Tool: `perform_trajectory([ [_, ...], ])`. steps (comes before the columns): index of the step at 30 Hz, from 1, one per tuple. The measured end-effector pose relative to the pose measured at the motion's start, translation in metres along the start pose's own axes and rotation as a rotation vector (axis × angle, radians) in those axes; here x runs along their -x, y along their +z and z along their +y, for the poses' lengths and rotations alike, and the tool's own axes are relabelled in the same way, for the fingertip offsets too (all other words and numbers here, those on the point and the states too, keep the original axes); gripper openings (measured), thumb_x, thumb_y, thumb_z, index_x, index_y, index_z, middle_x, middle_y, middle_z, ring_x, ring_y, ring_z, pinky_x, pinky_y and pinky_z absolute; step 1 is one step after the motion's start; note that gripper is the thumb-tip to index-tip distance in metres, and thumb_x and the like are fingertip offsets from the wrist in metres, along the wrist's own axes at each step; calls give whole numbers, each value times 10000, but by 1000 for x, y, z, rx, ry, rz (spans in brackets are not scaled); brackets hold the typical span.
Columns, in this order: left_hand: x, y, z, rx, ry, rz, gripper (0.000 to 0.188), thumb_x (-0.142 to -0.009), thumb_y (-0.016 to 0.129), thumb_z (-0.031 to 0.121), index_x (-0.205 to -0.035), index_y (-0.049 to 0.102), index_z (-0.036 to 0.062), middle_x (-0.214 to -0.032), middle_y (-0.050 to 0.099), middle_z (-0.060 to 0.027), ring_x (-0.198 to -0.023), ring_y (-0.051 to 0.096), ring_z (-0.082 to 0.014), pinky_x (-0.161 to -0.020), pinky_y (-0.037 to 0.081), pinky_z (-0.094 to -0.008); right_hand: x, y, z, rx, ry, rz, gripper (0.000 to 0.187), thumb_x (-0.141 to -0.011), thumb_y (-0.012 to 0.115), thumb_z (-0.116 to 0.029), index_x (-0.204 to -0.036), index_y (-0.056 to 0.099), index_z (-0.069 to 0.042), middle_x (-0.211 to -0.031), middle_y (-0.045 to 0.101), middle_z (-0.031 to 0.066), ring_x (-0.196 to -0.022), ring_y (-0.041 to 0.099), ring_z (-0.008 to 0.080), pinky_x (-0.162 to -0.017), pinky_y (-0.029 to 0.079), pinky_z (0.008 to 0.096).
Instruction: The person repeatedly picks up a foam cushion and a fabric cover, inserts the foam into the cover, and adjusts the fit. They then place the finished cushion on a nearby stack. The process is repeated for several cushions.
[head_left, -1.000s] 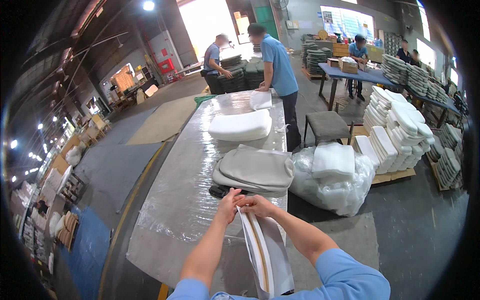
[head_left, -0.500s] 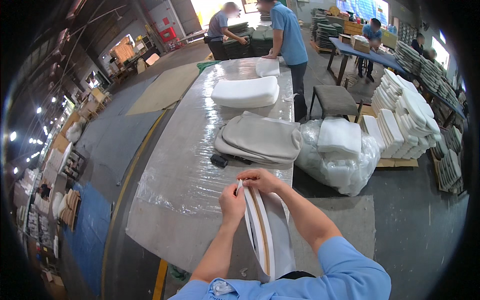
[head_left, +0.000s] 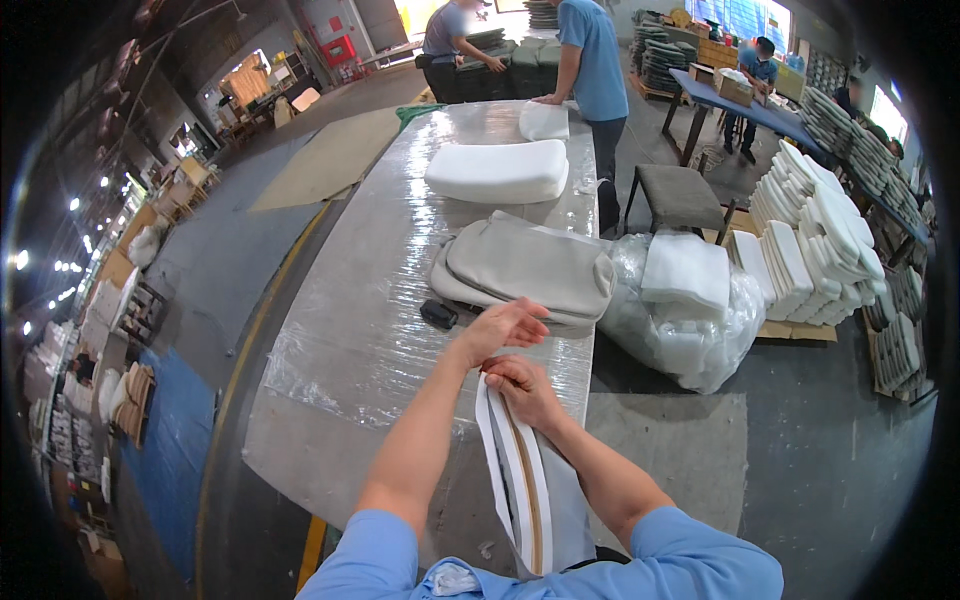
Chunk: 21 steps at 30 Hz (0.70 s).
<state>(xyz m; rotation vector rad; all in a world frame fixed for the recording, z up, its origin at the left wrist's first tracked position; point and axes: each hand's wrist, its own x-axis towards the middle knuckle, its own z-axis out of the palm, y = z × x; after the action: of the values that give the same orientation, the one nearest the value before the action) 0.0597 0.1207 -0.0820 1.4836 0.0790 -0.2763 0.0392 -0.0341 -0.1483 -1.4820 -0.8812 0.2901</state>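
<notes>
Cover (head_left: 568, 490), grey, with white edging and a tan zip (head_left: 531, 480), is standing on its side over the near end of the counter (head_left: 300, 420), running lengthwise from the right hand back to the blue shirt (head_left: 690, 560). Right hand (head_left: 522, 388) is gripping its far end, fingers bunched closed around the tip. From this distance I am not making out whether the fingers are on the zip itself.

Left hand (head_left: 508, 328) is hovering just beyond the right, empty as far as I am seeing, fingers loosely spread and slightly bent, pointing right. I cannot tell whether it is touching the folded covers (head_left: 530, 260) behind it.

Those grey covers are lying in a pile across the counter, a small black object (head_left: 437, 314) sitting just beside their near left corner. Farther along, a thick white pad (head_left: 497, 170) is resting crosswise; beyond it, a smaller pad (head_left: 545, 121) is lying near a co-worker (head_left: 597, 65), who is leaning on the far end.

Right of the counter, a clear plastic bag (head_left: 685, 350) is bulging, another white pad (head_left: 687, 272) resting on top. Behind it I am noting a dark stool (head_left: 680, 195) and stacked white pads (head_left: 812, 235).
</notes>
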Motion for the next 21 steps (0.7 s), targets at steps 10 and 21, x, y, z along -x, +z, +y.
perform_trajectory([
  [10,1,32,7,-74,-237,-421,849,-1047,327,740,-1535,519,72,-1241,711,-194,-1156,654,-234,-1040,506,-362,19,-15,8,-30,-114,77,164,-957,727,-149,-947,727,15,-969,748,132,-925,710,280,-843,544,390],
  [21,8,12,-51,561,449,244,529,-1128,384,445,-1363,631,41,-1251,720,-166,-1250,645,-258,-1126,450,-379,32,-30,-2,-8,-141,101,121,-957,728,-158,-965,733,-37,-1018,766,87,-901,697,256,-804,538,368],
])
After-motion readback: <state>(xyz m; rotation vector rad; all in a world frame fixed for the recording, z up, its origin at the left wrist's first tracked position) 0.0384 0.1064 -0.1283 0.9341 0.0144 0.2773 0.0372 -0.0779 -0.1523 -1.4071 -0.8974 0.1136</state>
